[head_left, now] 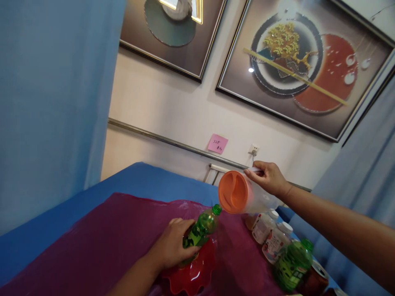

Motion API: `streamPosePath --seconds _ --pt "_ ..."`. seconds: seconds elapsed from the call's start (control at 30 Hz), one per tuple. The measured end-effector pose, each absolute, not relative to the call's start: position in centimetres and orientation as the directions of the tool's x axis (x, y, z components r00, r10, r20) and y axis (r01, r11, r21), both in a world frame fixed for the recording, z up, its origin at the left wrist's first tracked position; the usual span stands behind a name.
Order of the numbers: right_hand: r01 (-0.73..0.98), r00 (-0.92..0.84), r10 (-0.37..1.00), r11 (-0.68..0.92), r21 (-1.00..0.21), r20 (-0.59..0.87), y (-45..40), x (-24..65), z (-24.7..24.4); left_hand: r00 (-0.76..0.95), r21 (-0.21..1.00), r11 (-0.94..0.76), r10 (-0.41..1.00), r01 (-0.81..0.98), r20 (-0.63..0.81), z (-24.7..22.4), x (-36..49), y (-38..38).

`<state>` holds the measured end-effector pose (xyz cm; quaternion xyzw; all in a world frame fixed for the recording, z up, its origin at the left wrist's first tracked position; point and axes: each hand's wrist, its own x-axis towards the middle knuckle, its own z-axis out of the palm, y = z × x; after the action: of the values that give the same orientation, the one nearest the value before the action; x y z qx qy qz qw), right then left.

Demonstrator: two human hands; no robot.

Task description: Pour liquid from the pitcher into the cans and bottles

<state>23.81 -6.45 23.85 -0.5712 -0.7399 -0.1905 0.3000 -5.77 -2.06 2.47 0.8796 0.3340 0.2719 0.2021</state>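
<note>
My left hand is wrapped round a green plastic bottle, which leans to the right over a red scalloped bowl. No cap shows clearly on the bottle; its neck is green. In my right hand is the handle of a translucent pitcher with an orange lid. The pitcher is tipped on its side, with its lid end toward the bottle's mouth and a small gap between them. Whether any liquid flows I cannot tell.
Along the right edge stand white-capped bottles, another green bottle and a dark can. A purple-red sheet covers part of the blue surface. Blue curtains hang at both sides; a metal rail runs along the wall.
</note>
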Motion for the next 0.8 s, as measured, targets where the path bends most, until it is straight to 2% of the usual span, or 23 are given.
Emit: streamPosePath --seconds 0.8 --pt "0.962 -0.163 0.734 0.267 -0.060 0.659 -6.48 23.92 23.76 0.616 0.563 -0.685 0.705 0.462 0.352 2.43 -5.81 -2.12"
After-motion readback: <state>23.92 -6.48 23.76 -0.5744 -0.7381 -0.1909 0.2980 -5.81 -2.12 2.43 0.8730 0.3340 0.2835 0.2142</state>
